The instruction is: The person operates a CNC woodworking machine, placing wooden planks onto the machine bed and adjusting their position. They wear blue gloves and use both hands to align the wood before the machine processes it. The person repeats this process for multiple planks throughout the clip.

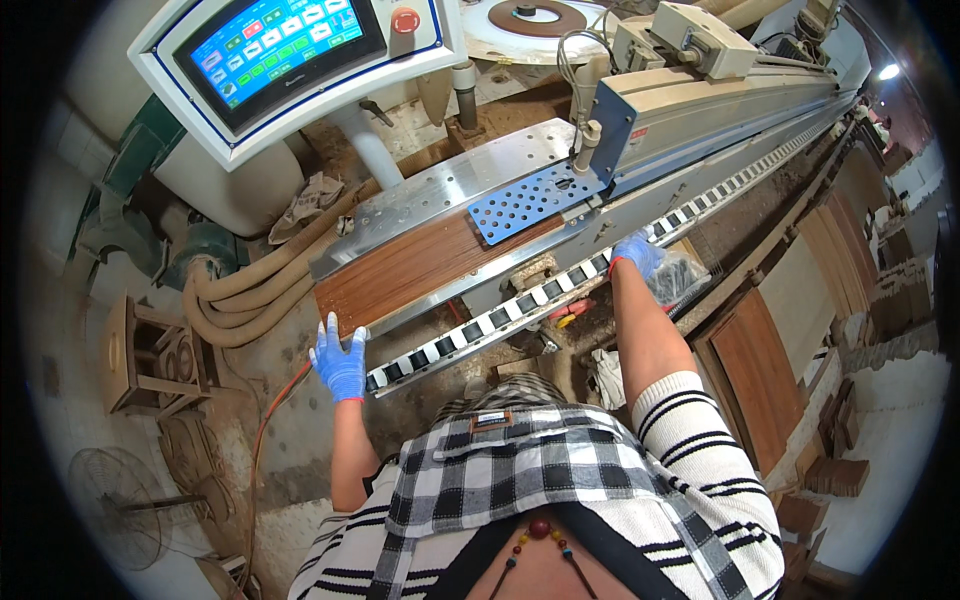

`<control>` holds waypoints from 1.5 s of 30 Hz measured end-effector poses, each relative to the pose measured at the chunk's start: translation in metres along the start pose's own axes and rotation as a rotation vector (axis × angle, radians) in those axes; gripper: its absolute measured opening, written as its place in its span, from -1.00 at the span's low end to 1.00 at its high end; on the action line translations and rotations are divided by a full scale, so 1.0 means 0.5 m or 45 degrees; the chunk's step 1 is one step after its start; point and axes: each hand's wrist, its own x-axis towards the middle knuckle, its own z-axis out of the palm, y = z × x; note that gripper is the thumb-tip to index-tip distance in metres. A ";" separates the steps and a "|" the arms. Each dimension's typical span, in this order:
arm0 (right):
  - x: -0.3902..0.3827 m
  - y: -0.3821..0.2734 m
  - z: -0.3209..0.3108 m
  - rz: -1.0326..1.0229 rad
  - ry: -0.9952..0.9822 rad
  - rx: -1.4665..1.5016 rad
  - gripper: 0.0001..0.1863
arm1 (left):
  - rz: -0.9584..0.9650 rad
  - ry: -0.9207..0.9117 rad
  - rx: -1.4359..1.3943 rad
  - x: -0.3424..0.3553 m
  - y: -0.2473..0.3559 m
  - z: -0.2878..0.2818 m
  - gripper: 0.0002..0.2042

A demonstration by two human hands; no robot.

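Observation:
A long brown wood-grain board (pixel 430 262) lies on the metal bed of a long machine, its far end running beneath a blue perforated plate (pixel 530 203). My left hand (pixel 340 362), in a blue glove with pale fingertips, is at the board's near left corner. Its fingers are spread against the end, the thumb apart. Farther right, my right hand (pixel 638 254), gloved the same way, rests at the rail of black and white rollers (pixel 515 314) that runs along the machine's front. Its fingers are foreshortened, so their grip is unclear.
A control panel with a lit touchscreen (pixel 275 50) and red button (pixel 405 20) overhangs the upper left. Thick hoses (pixel 250 295) curl below it. A clear plastic bag (pixel 680 278) sits beside my right hand. Boards (pixel 755 385) are stacked at right; a fan (pixel 118 505) stands lower left.

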 end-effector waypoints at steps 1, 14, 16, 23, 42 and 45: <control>0.004 0.002 0.004 0.000 0.014 -0.005 -0.26 | 0.007 0.000 -0.005 0.001 0.001 -0.001 -0.30; 0.015 0.009 0.011 -0.018 -0.042 0.021 -0.22 | 0.028 0.034 0.096 0.003 0.007 0.000 -0.34; 0.012 0.008 0.010 -0.011 -0.040 0.019 -0.23 | 0.010 0.001 0.081 0.003 0.018 -0.007 -0.32; 0.013 0.007 0.010 0.004 -0.007 0.050 -0.29 | 0.104 0.054 0.165 0.007 0.054 0.000 -0.35; 0.028 0.124 -0.045 -0.356 -0.021 0.406 -0.23 | 0.304 -0.016 0.180 0.009 0.290 0.102 -0.37; 0.069 0.263 -0.065 -0.711 0.093 0.489 -0.35 | 0.485 0.112 0.275 0.004 0.333 0.112 -0.40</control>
